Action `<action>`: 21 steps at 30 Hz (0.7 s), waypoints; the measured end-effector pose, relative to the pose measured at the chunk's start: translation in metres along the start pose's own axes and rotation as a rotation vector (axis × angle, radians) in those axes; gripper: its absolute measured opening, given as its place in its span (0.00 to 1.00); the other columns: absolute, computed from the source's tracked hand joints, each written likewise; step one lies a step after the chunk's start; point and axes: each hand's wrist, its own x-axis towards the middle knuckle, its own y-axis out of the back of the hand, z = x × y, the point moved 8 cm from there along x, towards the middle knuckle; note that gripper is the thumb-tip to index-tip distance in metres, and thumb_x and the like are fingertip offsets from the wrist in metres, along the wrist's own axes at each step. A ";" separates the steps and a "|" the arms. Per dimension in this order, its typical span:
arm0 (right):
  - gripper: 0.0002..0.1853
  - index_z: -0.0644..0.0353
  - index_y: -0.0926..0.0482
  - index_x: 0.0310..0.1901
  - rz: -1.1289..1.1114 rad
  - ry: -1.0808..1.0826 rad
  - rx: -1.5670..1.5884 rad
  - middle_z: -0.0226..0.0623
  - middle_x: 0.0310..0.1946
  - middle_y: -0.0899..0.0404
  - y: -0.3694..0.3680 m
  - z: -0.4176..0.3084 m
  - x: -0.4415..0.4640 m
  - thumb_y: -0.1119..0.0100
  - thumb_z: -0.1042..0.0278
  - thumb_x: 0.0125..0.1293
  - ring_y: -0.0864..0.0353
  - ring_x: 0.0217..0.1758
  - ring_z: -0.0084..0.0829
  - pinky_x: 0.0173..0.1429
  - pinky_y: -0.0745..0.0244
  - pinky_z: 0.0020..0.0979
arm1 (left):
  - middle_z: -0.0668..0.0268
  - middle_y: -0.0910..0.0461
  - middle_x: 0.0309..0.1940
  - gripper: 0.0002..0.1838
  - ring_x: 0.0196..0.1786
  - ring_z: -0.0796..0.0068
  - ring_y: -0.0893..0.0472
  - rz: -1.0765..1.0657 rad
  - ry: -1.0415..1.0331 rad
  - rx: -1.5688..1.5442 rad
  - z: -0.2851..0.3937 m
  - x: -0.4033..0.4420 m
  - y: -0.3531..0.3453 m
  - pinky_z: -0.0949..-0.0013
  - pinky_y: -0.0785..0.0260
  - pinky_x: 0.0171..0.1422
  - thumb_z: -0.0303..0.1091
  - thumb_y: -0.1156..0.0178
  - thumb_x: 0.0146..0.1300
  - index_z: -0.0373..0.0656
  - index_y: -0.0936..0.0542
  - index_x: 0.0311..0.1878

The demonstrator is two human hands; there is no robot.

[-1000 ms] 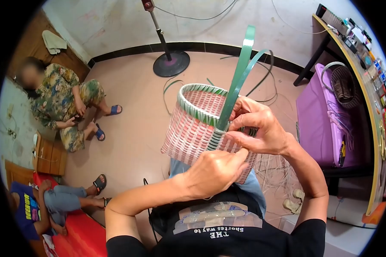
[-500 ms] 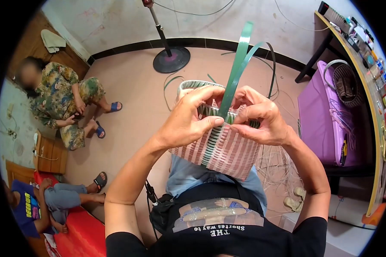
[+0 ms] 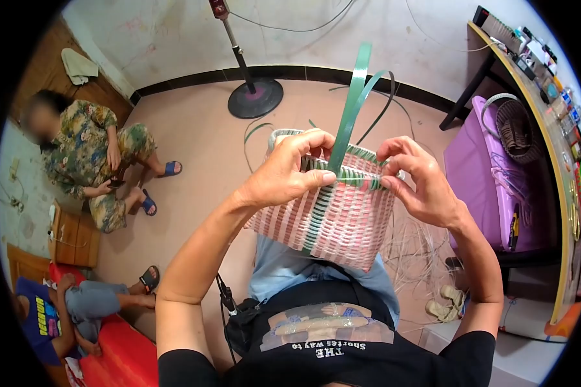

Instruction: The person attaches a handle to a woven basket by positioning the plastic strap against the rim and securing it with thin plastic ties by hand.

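Note:
A pink and white woven basket (image 3: 348, 222) with a green stripe rests tilted on my lap, its open top facing away. My left hand (image 3: 287, 168) is closed on the near rim, thumb outside and fingers inside, at the foot of an upright green strap (image 3: 346, 122). The strap stands above the rim and curls over at its upper end. A thin white strand (image 3: 358, 178) runs along the green-laced rim toward my right hand (image 3: 416, 180). Between its thumb and index finger my right hand pinches that strand at the basket's right corner.
Loose clear strips (image 3: 416, 258) lie on the floor at my right. Beyond them stand a purple bin (image 3: 465, 174) and a cluttered table (image 3: 542, 109). A fan base (image 3: 255, 98) is ahead. Two people sit at the left, one in patterned clothes (image 3: 87, 151).
My right hand has moved right, away from the green strap, drawing the white strand along the rim. My left hand stays at the strap. The basket has turned slightly.

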 end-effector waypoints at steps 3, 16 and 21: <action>0.06 0.68 0.25 0.33 0.053 -0.038 0.020 0.44 0.46 0.24 0.004 0.010 0.007 0.37 0.84 0.59 0.21 0.47 0.39 0.48 0.25 0.37 | 0.70 0.27 0.40 0.18 0.44 0.79 0.27 -0.039 0.014 -0.039 -0.002 0.005 -0.002 0.71 0.31 0.53 0.32 0.32 0.60 0.36 0.21 0.51; 0.07 0.68 0.22 0.39 -0.077 0.021 -0.071 0.49 0.34 0.21 -0.029 0.052 0.090 0.37 0.75 0.63 0.20 0.37 0.48 0.40 0.26 0.41 | 0.68 0.22 0.46 0.21 0.49 0.77 0.25 -0.238 0.050 -0.177 -0.012 0.015 -0.005 0.68 0.30 0.57 0.30 0.33 0.61 0.36 0.20 0.57; 0.06 0.64 0.18 0.38 0.080 0.183 -0.050 0.46 0.33 0.20 -0.035 0.057 0.115 0.32 0.73 0.62 0.22 0.33 0.44 0.39 0.26 0.40 | 0.61 0.24 0.43 0.21 0.50 0.67 0.24 -0.168 0.012 0.351 0.009 0.010 0.008 0.62 0.29 0.56 0.32 0.29 0.59 0.38 0.18 0.56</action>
